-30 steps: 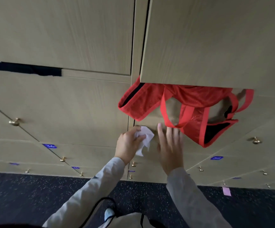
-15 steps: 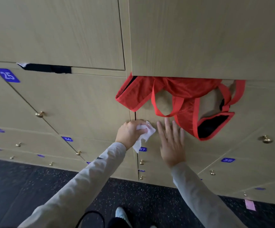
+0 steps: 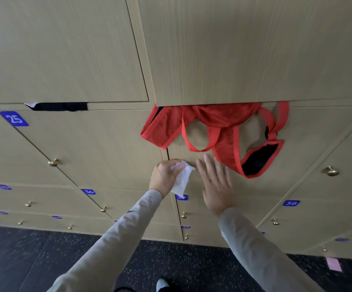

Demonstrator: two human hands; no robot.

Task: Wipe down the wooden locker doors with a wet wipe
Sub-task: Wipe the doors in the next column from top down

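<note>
1. Wipe [image 3: 181,179]: white, crumpled, pressed against the locker door [image 3: 244,186], near that door's left edge, just above the blue tag partly hidden behind the wipe.
2. Left hand [image 3: 165,177]: fingers curled round the wipe, gripping its top; the loose end hangs below the hand.
3. Right hand [image 3: 216,184]: flat on the same door just right of the wipe, fingers straight and slightly spread, holding nothing.
4. Red bag [image 3: 217,131]: mesh, red straps, hangs out from under the door above, draped over the top of the wiped door; the right fingertips are close to its lower edge.
5. Tags: 25 [image 3: 14,118], 36 [image 3: 88,191], 38 [image 3: 290,203].
6. Brass knobs [image 3: 53,162] on the doors.
7. Black cloth [image 3: 61,106] pokes out of the gap at upper left.
8. Dark speckled floor [image 3: 23,260] below; pink slip [image 3: 334,264] at lower right.
</note>
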